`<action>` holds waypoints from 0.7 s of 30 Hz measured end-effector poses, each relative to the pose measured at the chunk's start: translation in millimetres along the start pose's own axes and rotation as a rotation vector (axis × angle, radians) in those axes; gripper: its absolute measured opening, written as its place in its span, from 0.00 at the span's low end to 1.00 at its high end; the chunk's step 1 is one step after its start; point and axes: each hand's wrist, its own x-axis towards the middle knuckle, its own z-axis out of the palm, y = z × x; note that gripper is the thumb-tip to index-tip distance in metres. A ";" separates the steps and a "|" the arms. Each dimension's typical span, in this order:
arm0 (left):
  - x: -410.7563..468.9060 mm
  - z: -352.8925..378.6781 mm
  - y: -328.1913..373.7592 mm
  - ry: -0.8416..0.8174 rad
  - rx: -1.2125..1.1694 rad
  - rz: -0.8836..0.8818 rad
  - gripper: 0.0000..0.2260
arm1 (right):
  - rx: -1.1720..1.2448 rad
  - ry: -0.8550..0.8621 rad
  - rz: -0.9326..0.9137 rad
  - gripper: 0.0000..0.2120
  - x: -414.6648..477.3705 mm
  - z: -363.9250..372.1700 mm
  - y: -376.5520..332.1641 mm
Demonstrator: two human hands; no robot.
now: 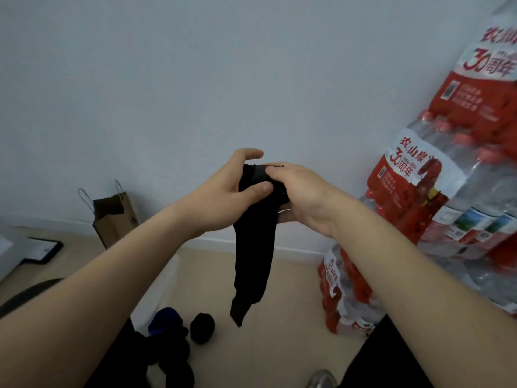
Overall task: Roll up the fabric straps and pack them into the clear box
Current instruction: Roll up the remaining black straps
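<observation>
A black fabric strap (251,264) hangs in the air at the middle of the head view, its top end partly rolled between both hands. My left hand (223,194) holds the rolled top with the thumb pressed on it. My right hand (302,197) grips the same roll from the right, fingers curled over it. The loose tail dangles toward the floor. Below, a rolled black strap (202,327) lies on the floor beside a blue one (165,317) and more dark rolls (170,357). A clear box (165,278) shows faintly behind my left forearm.
Stacked shrink-wrapped packs of water bottles (436,197) with red labels fill the right side. A brown paper bag (114,217) stands against the white wall at left. A dark tablet-like board (42,250) lies on the beige floor at far left.
</observation>
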 end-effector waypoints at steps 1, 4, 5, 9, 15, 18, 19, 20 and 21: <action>1.4 1.2 -1.8 0.005 -0.029 0.016 0.23 | 0.027 -0.011 0.022 0.17 3.1 -2.3 -2.1; 7.4 5.6 -5.8 0.001 -0.050 0.094 0.22 | 0.130 -0.027 0.073 0.22 10.5 -9.7 0.5; 9.4 5.8 -6.8 0.015 -0.056 0.116 0.23 | 0.137 -0.060 0.088 0.24 12.0 -11.6 2.7; 19.6 -2.5 -16.3 0.098 -0.102 0.109 0.27 | -0.019 0.008 -0.049 0.30 21.6 -14.1 4.7; 27.1 -13.7 -22.7 -0.024 -0.474 -0.076 0.17 | -0.063 0.202 -0.316 0.20 37.3 -4.8 8.9; 30.8 -15.7 -24.8 -0.018 -0.362 0.014 0.14 | -0.123 0.248 -0.340 0.26 43.3 -2.4 6.4; 31.3 -15.4 -24.6 -0.009 -0.312 0.036 0.13 | -0.164 0.257 -0.352 0.26 44.7 -3.4 6.8; 32.0 -14.9 -23.8 -0.011 -0.260 0.053 0.13 | -0.206 0.264 -0.368 0.26 46.2 -5.4 7.9; 32.8 -14.3 -23.6 -0.026 -0.217 0.068 0.13 | -0.237 0.271 -0.379 0.27 47.8 -7.5 9.3</action>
